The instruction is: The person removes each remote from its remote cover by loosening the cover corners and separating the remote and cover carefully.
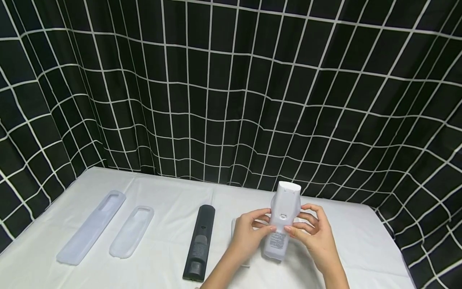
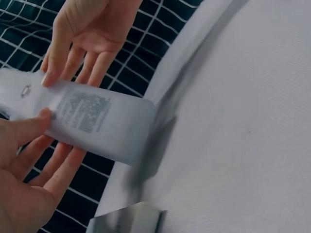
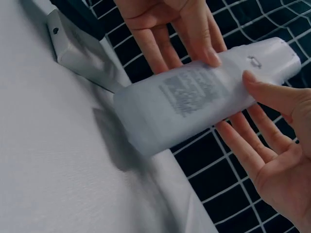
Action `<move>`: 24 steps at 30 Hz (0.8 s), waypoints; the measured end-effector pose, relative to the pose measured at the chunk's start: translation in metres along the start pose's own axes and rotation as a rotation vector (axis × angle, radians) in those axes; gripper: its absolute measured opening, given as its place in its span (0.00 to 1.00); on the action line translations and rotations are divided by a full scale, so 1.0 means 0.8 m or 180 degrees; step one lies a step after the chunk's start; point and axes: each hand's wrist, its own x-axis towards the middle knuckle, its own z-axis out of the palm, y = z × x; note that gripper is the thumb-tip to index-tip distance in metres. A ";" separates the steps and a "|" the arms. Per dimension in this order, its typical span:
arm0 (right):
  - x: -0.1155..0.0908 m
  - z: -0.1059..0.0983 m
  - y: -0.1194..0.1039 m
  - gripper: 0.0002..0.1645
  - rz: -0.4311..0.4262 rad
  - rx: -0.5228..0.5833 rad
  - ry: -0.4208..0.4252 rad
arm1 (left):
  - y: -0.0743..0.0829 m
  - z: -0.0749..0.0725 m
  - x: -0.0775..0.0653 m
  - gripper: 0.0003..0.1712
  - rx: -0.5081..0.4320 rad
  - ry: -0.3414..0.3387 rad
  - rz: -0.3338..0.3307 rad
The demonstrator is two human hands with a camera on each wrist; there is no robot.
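Observation:
Both hands hold a white remote control (image 1: 283,218), tilted up above the table with its back and printed label facing the head camera. A translucent silicone cover (image 1: 270,248) wraps its lower part, and the cover's edges flare out at the sides near the bare white top end. My left hand (image 1: 249,230) pinches the left side, thumb on the back and fingers underneath. On the opposite side my right hand (image 1: 314,230) grips it the same way, its thumb (image 3: 272,94) near the small oval mark. The front of the remote is hidden.
A black remote (image 1: 199,243) lies face down left of the hands. Farther left lie two translucent covers, a long one (image 1: 92,228) and a shorter one (image 1: 131,233). A white box-like object (image 3: 73,46) sits partly behind the left hand. A black grid-patterned curtain (image 1: 231,88) surrounds the white table (image 1: 169,224).

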 end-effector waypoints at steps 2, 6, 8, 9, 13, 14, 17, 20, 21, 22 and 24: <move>0.000 0.000 -0.004 0.38 -0.0050 0.0028 0.0022 | 0.002 -0.002 0.000 0.22 0.0001 -0.0033 -0.0008; -0.001 -0.002 -0.012 0.38 -0.0177 0.0064 0.0081 | 0.006 -0.006 0.001 0.22 0.0068 -0.0107 -0.0004; -0.001 -0.004 -0.017 0.39 -0.0233 0.0024 0.0130 | 0.008 -0.007 0.002 0.22 0.0136 -0.0154 0.0005; -0.002 -0.005 -0.019 0.39 -0.0256 -0.0004 0.0156 | 0.009 -0.007 0.002 0.22 0.0177 -0.0177 0.0022; -0.003 -0.007 -0.027 0.38 -0.0354 -0.0065 0.0238 | 0.013 -0.010 0.003 0.22 0.0327 -0.0251 0.0085; -0.003 -0.007 -0.029 0.38 -0.0373 -0.0070 0.0269 | 0.015 -0.010 0.003 0.22 0.0355 -0.0260 0.0101; -0.004 -0.006 -0.033 0.35 -0.0449 -0.0090 0.0345 | 0.018 -0.012 0.003 0.22 0.0429 -0.0284 0.0125; -0.004 -0.006 -0.036 0.32 -0.0535 -0.0137 0.0416 | 0.021 -0.014 0.002 0.22 0.0473 -0.0319 0.0100; -0.004 -0.006 -0.037 0.31 -0.0568 -0.0151 0.0423 | 0.022 -0.014 0.002 0.21 0.0493 -0.0334 0.0091; -0.004 -0.005 -0.038 0.31 -0.0596 -0.0168 0.0433 | 0.022 -0.014 0.002 0.22 0.0506 -0.0353 0.0084; -0.004 -0.005 -0.039 0.30 -0.0631 -0.0212 0.0462 | 0.024 -0.014 0.002 0.21 0.0536 -0.0387 0.0080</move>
